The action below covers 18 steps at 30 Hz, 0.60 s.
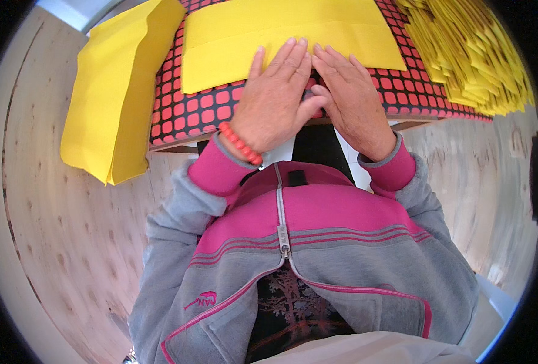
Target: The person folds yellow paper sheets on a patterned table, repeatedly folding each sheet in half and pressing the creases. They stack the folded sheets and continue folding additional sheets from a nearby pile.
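A flat, folded piece of yellow fabric point(293, 27) lies across the table in front of me, a crease running along its length. Both hands rest side by side on its near edge. My left hand point(275, 100), with a red bead bracelet point(240, 144) at the wrist, is stretched out flat with its fingertips on the fabric. My right hand point(355, 100) also lies flat, fingers extended onto the yellow surface. The two thumbs meet or nearly meet in the middle. Neither hand grips anything.
The table has a pink-and-black patterned cover point(184, 115). At its left side, a yellow fabric stack point(114, 91) hangs over the edge. A thick pile of folded yellow pieces point(469, 54) lies at the far right. Below spreads a pale wood-look floor point(75, 242).
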Available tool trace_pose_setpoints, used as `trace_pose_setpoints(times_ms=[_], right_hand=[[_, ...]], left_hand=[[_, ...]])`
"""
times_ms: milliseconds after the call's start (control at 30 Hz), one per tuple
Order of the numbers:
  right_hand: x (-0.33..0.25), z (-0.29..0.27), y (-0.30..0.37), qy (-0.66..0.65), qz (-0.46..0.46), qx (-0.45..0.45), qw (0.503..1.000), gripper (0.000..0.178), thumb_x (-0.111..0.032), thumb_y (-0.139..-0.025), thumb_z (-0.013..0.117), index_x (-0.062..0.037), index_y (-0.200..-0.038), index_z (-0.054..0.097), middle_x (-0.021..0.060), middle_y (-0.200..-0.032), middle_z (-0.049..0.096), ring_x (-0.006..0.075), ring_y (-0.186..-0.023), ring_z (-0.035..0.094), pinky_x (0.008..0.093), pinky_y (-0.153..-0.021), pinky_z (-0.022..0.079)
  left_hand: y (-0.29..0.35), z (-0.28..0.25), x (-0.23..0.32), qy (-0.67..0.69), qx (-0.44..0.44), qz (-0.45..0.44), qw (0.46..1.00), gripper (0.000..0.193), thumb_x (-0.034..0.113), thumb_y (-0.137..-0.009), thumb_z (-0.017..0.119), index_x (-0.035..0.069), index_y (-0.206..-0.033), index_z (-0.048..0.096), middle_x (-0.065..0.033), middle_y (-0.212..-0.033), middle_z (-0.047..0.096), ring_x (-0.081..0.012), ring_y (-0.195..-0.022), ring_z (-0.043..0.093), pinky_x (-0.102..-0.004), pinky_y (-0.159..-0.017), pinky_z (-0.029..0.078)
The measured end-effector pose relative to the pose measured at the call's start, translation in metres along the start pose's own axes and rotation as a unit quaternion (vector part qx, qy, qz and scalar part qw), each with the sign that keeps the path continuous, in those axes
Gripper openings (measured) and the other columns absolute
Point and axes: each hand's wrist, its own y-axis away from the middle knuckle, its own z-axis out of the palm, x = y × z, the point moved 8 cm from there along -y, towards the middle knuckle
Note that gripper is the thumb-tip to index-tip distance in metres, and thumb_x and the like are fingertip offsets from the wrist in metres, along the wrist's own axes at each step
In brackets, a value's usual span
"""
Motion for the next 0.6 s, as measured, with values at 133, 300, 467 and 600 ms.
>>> trace_pose_setpoints(times_ms=[133, 300, 467, 600], right_hand=[[0.016, 0.003, 0.006, 0.034, 0.026, -0.035, 0.998, 0.05, -0.029, -0.097, 0.063, -0.0042, -0.14, 0.057, 0.0128, -0.15, 0.055, 0.027, -0.141, 0.049, 0.0476, -0.117, 0.034], [0.068, -0.022, 0.039, 0.089, 0.085, 0.004, 0.992, 0.051, -0.032, -0.1, 0.06, -0.0031, -0.143, 0.056, 0.0137, -0.151, 0.054, 0.0278, -0.142, 0.049, 0.0472, -0.118, 0.034], [0.101, -0.043, 0.059, 0.129, 0.159, 0.032, 0.978, 0.052, -0.033, -0.102, 0.059, -0.0032, -0.144, 0.055, 0.0152, -0.149, 0.055, 0.0298, -0.139, 0.051, 0.05, -0.118, 0.032], [0.076, -0.042, 0.039, 0.209, 0.158, 0.074, 0.962, 0.045, -0.033, -0.098, 0.062, -0.0055, -0.133, 0.062, 0.0146, -0.145, 0.058, 0.0301, -0.135, 0.053, 0.0535, -0.113, 0.036]], left_hand=[[0.018, 0.001, -0.026, 0.008, -0.065, -0.048, 0.997, 0.074, 0.045, -0.097, 0.061, 0.004, -0.156, 0.039, -0.0183, -0.163, 0.035, -0.0342, -0.152, 0.032, -0.0536, -0.123, 0.022], [0.066, -0.024, -0.076, -0.044, -0.063, -0.139, 0.987, 0.076, 0.046, -0.098, 0.06, 0.002, -0.156, 0.037, -0.0183, -0.164, 0.034, -0.032, -0.154, 0.029, -0.0517, -0.124, 0.019], [0.092, -0.039, -0.104, -0.096, -0.082, -0.201, 0.971, 0.075, 0.044, -0.099, 0.06, 0.0, -0.155, 0.037, -0.0181, -0.165, 0.034, -0.0315, -0.154, 0.029, -0.056, -0.124, 0.015], [0.068, -0.042, -0.086, -0.162, -0.044, -0.173, 0.97, 0.072, 0.044, -0.099, 0.06, -0.001, -0.152, 0.042, -0.0194, -0.161, 0.039, -0.033, -0.153, 0.032, -0.0607, -0.122, 0.015]])
